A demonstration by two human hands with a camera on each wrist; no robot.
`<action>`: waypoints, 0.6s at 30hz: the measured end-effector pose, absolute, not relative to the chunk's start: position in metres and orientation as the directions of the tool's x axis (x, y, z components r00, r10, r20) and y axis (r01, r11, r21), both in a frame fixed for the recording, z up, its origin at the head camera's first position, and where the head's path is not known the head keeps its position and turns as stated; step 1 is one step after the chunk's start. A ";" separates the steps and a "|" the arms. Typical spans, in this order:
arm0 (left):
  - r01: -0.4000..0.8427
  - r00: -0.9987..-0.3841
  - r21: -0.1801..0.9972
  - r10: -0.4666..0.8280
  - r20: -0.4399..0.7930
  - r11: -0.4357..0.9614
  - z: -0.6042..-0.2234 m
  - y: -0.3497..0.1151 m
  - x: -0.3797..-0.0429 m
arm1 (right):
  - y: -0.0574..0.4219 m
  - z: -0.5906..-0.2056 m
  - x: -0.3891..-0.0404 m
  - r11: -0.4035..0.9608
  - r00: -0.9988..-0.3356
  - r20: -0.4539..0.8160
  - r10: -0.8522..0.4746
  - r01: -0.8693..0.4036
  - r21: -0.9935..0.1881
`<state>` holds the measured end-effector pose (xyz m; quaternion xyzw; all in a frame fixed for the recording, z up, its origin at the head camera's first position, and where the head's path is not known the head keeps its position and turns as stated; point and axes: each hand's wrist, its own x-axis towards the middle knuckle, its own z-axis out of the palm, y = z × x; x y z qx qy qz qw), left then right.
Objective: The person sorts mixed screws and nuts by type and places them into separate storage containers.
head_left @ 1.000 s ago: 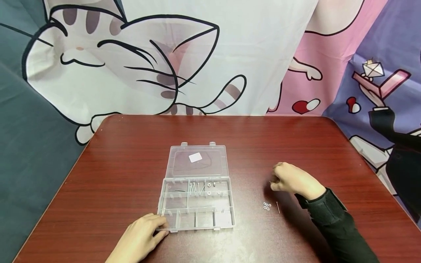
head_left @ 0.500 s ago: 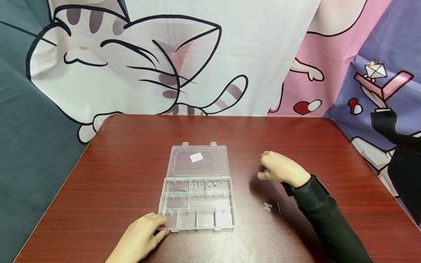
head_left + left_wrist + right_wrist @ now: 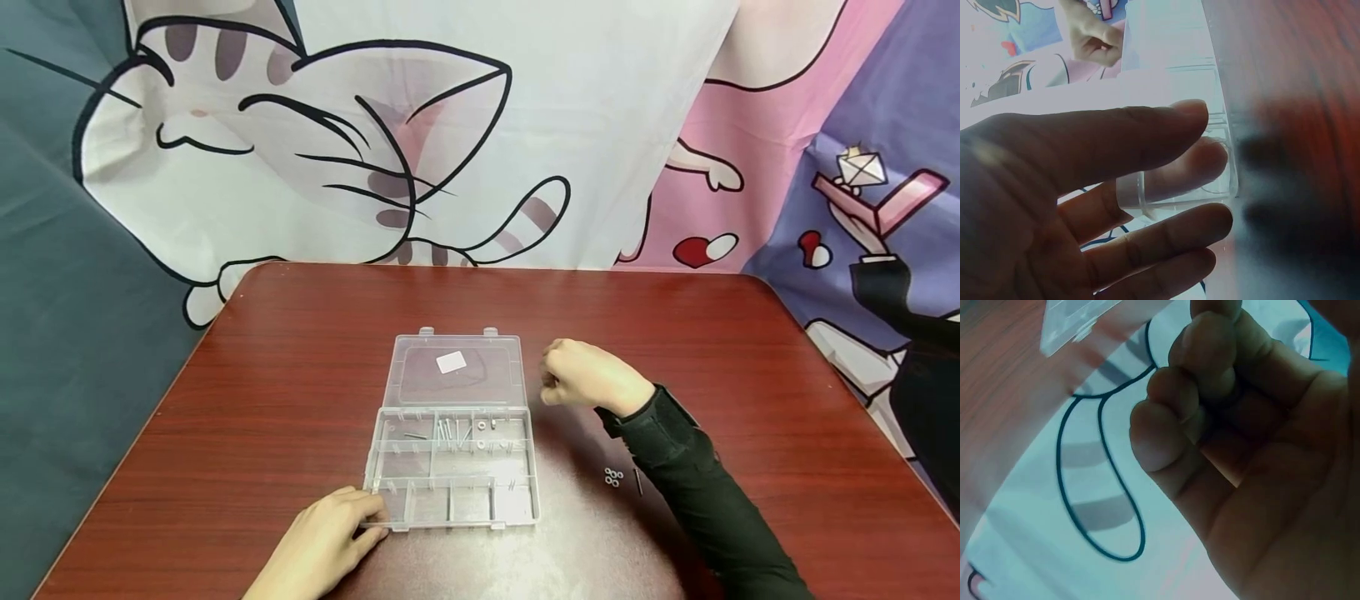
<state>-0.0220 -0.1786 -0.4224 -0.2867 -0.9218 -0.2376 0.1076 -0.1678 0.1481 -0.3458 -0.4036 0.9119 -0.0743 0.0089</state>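
Note:
A clear plastic compartment box (image 3: 537, 467) lies on the table with its lid (image 3: 420, 383) folded back. My left hand (image 3: 330, 529) grips its near left corner; in the left wrist view the thumb (image 3: 1172, 125) and index finger lie on either side of the clear wall. Thin screws (image 3: 450, 430) and small nuts (image 3: 482, 426) sit in the box's back compartments. Just right of the lid hovers my right hand (image 3: 588, 379), its fingers curled in and the thumb against them. The right wrist view shows nothing between those fingertips (image 3: 1157, 434).
Several small nuts (image 3: 613, 477) are clustered on the table (image 3: 225, 417) right of the box. Beside them lies a single screw (image 3: 637, 482), close to the right sleeve (image 3: 697, 483). A cat-print cloth (image 3: 585, 125) hangs behind the table's far edge.
My right hand has travelled left, from above the loose nuts to beside the lid, with fingers staying curled. The left hand keeps its grip on the box corner.

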 end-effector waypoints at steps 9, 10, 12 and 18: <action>0.581 -0.810 0.371 0.475 0.343 0.724 -0.424 -0.178 -0.021 | 0.122 -0.340 -0.174 0.598 -0.613 0.082 -0.786 -0.787 -0.153; 0.583 -0.809 0.371 0.475 0.346 0.722 -0.424 -0.179 -0.021 | 0.119 -0.340 -0.175 0.594 -0.609 0.081 -0.789 -0.790 -0.153; 0.586 -0.807 0.374 0.476 0.351 0.719 -0.424 -0.179 -0.021 | 0.113 -0.339 -0.177 0.595 -0.609 0.071 -0.790 -0.789 -0.155; 0.590 -0.803 0.370 0.475 0.359 0.718 -0.423 -0.179 -0.021 | 0.094 -0.338 -0.178 0.582 -0.595 0.047 -0.803 -0.798 -0.154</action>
